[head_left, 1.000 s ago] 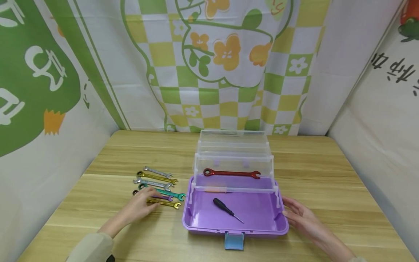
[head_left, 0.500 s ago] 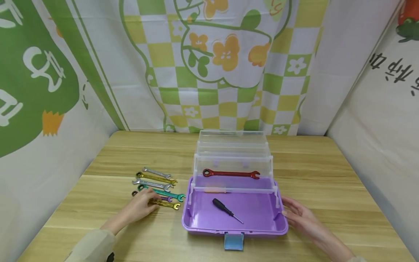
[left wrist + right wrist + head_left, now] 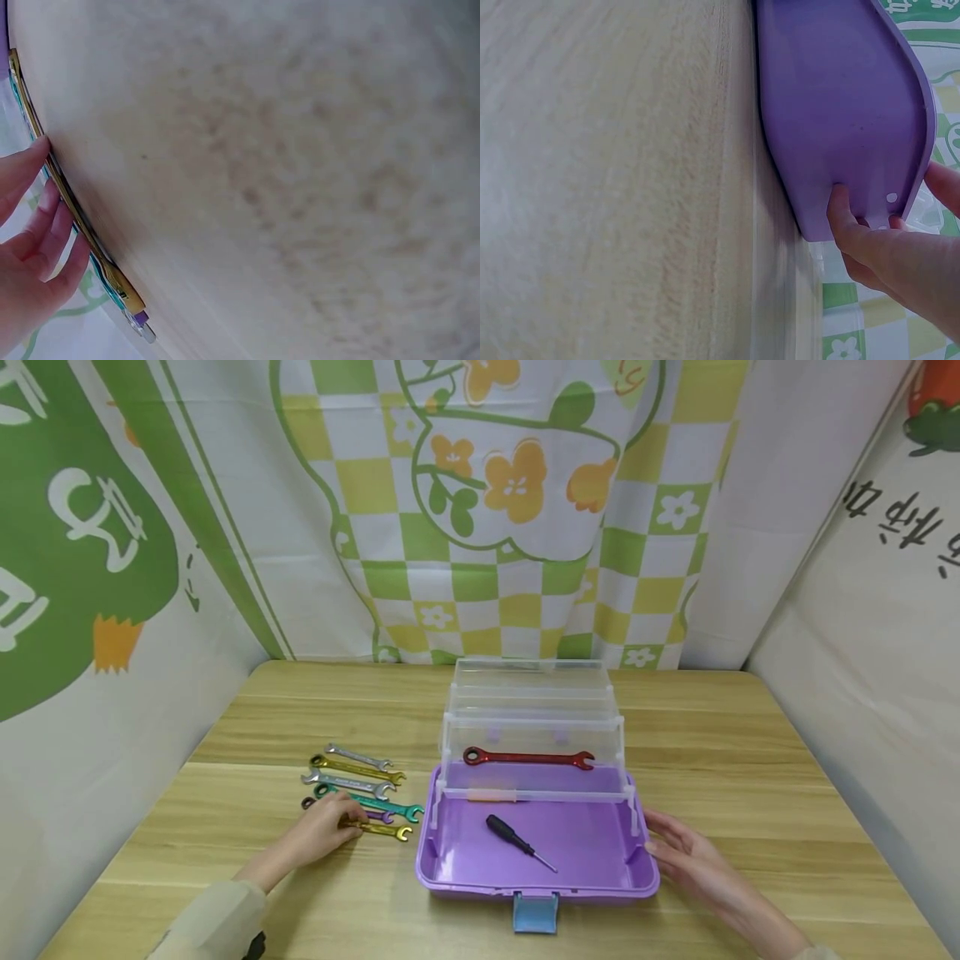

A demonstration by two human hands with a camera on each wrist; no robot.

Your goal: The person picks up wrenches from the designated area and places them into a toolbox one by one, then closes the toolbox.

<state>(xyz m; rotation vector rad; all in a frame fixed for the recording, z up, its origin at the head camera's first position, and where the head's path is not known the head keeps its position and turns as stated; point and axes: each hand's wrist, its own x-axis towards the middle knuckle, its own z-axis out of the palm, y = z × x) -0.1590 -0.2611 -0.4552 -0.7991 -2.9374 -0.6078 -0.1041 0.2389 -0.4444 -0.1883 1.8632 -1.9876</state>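
Observation:
My left hand [image 3: 322,831] pinches the front gold wrench [image 3: 392,832], thumb and fingertips at its shank; the left wrist view shows this wrench [image 3: 67,195] lying along the tabletop. Part of it is hidden under the hand. Just behind lie a purple wrench [image 3: 381,817] and a green wrench [image 3: 408,812]. My right hand [image 3: 697,868] holds the right end of the open purple toolbox [image 3: 540,890], thumb at the rim and fingers against the outer wall [image 3: 840,97]. A black-handled screwdriver [image 3: 517,842] lies inside the box. A red wrench [image 3: 528,758] rests in its clear tray.
Two silver wrenches, one of them the larger [image 3: 348,783], and another gold wrench [image 3: 360,768] lie behind the green one. An orange-handled tool [image 3: 492,795] shows under the clear tray edge. The blue latch [image 3: 536,913] hangs at the box front. Printed curtains surround the wooden table [image 3: 690,718].
My left fingers have drawn in closer around the front gold wrench, which has barely shifted. The right hand and the toolbox keep their places.

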